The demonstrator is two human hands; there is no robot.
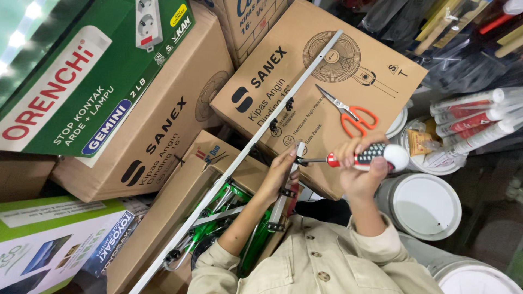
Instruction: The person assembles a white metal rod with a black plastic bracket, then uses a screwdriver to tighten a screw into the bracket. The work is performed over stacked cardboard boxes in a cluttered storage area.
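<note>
My right hand (362, 171) grips a screwdriver (365, 157) with a red, black and white handle, its tip pointing left at the end of a short white metal rail (283, 193). My left hand (280, 171) holds that rail near its upper end, fingers beside the screwdriver tip. A long white rail (261, 136) with black clips runs diagonally across the cardboard boxes, just left of my left hand. Green metal parts (218, 209) lie in an open box under my left forearm.
Orange-handled scissors (348, 113) lie on a brown fan box (327, 81). More brown boxes (158, 125) and a green box (81, 71) stack at left. White bucket lids (425, 204) and sealant tubes (474, 117) sit at right.
</note>
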